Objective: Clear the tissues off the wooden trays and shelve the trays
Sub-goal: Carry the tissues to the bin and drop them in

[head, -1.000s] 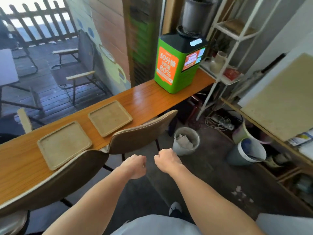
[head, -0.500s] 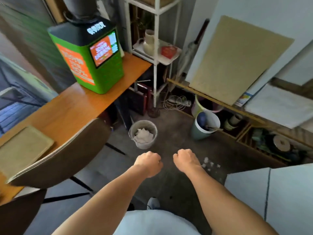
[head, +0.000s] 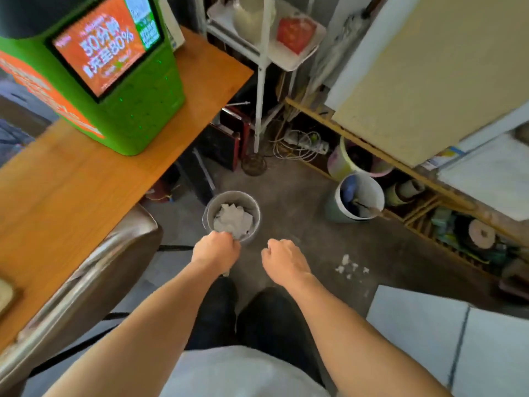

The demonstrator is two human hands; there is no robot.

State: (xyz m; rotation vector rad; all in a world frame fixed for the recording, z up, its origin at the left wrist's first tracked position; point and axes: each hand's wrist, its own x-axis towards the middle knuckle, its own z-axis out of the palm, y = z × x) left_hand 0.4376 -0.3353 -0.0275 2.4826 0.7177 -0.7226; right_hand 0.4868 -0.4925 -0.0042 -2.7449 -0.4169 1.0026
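Both my hands hang as fists over the concrete floor. My left hand (head: 216, 250) is at the near rim of a small grey waste bin (head: 208, 209), and a pale scrap of tissue pokes out beneath its fingers. Crumpled tissues (head: 232, 220) lie in the bin. My right hand (head: 283, 260) is closed just right of the bin; nothing shows in it. Only a corner of one wooden tray (head: 4, 295) is visible, at the far left on the orange-brown counter (head: 86, 196).
A green kiosk with a screen (head: 114, 90) stands on the counter. A brown chair back (head: 86, 282) lies below the counter edge. A white metal shelf (head: 260, 67), buckets (head: 357, 199), cables and low racks line the back. Tissue scraps (head: 347, 266) dot the floor.
My view has swung right and down, away from the two trays, and I have stepped closer to the bin. Both fists stayed closed; the left one now reaches the bin's rim.
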